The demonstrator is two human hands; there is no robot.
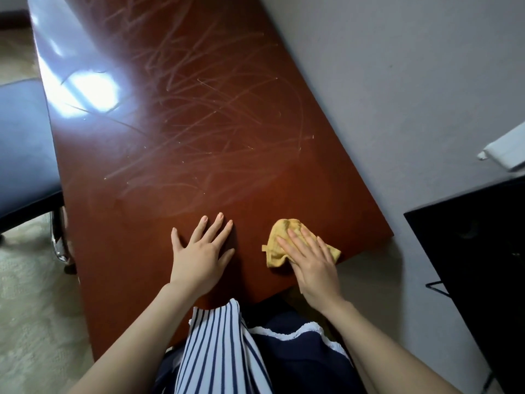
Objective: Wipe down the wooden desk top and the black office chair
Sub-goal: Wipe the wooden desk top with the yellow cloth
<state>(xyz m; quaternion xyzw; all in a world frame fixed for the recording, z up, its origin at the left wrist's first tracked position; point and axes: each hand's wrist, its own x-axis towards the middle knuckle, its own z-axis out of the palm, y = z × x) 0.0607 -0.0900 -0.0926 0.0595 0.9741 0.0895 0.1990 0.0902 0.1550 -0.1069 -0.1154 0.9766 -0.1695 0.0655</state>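
Striped top (218, 345) at bottom. Left hand (200, 255) flat, fingers spread on the desk (176, 143). Right hand (311, 263) presses yellow cloth (279, 237) with straight fingers near the desk's right corner. Chair (25, 155) at left.

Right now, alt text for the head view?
A right hand presses a yellow cloth flat on a streaked wooden desk top near its corner; the left hand rests open beside it. A chair stands at the desk's left.
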